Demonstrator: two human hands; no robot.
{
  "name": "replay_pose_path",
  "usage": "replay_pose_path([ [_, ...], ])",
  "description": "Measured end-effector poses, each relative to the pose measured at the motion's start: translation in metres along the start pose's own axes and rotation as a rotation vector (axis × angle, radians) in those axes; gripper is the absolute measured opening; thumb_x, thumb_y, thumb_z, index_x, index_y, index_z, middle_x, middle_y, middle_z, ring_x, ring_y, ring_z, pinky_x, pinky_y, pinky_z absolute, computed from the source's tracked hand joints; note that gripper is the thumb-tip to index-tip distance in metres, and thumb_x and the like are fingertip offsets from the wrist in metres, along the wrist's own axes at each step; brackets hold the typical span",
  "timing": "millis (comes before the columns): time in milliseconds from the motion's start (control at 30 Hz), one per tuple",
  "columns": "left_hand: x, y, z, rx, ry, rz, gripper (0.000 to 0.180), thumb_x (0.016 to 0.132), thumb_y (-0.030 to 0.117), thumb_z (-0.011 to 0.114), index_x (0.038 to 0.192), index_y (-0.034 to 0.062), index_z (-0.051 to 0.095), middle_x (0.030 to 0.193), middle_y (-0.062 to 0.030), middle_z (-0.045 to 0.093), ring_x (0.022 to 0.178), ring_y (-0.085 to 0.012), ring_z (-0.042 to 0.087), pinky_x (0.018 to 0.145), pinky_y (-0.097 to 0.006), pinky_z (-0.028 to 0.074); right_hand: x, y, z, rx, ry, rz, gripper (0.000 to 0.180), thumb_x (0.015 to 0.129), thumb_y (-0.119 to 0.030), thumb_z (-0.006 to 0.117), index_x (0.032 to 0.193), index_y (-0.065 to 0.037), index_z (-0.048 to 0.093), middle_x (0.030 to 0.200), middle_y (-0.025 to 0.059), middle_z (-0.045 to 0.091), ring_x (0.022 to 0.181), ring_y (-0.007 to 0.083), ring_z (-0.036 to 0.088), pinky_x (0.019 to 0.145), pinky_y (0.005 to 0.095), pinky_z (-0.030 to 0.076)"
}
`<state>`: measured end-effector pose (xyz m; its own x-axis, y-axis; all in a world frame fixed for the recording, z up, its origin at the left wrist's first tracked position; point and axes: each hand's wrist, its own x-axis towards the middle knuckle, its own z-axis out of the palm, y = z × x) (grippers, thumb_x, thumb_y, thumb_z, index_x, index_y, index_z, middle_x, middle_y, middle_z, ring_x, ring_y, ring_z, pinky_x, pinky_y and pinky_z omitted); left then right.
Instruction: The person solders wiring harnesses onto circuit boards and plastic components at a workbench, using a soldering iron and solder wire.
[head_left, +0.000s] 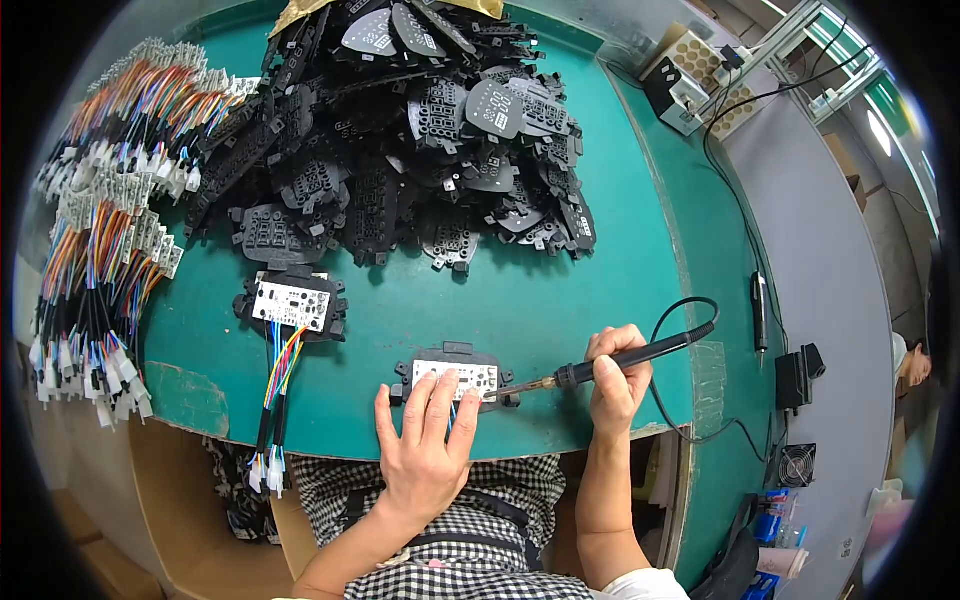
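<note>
Near the front edge of the green mat lies a white circuit board [487, 377] seated in a black plastic housing [458, 351]. My left hand [428, 440] rests flat on it, fingers stretched out and pressing its lower part; blue wires show between the fingers. My right hand [616, 385] grips the black handle of a soldering iron [640, 356], whose tip points left and reaches the board's right end. Further left, a second housing [338, 312] carries another white board [292, 303], with a bundle of coloured wires [277, 375] hanging over the mat's edge to white connectors.
A large heap of black plastic housings [375, 195] covers the back of the mat [560, 320]. Wired boards [110, 230] are piled at the left. The iron's cable [655, 395] loops at the right, near a small fan [797, 465]. Another person [915, 364] is at the far right.
</note>
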<state>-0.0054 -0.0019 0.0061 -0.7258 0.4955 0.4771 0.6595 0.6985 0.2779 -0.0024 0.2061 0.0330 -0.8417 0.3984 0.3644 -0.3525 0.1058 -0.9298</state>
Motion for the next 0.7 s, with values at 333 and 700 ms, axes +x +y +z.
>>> replay_pose_path([
  [333,-0.0009,0.0004,-0.0015,-0.003,-0.013,-0.001,0.036,0.068,0.013,0.065,0.103,0.0069,0.058,0.117,-0.0121,0.053,0.109,-0.0282,0.049,0.096,-0.058,0.027,-0.0001,0.0013,-0.0034,0.017,-0.047,-0.03,0.013,0.075,-0.008,0.055,0.076,-0.004,0.043,0.064,0.0012,0.043,0.055,0.0065,0.035,0.049,0.0205,0.027],
  [700,-0.0004,0.0001,-0.0019,-0.007,-0.014,0.001,0.037,0.066,0.011,0.066,0.102,0.0069,0.057,0.116,-0.0119,0.053,0.109,-0.028,0.048,0.095,-0.058,0.028,0.0002,0.0006,-0.003,0.008,-0.047,-0.037,0.012,0.075,-0.008,0.055,0.075,-0.004,0.043,0.064,0.001,0.043,0.055,0.0065,0.035,0.049,0.0203,0.027],
])
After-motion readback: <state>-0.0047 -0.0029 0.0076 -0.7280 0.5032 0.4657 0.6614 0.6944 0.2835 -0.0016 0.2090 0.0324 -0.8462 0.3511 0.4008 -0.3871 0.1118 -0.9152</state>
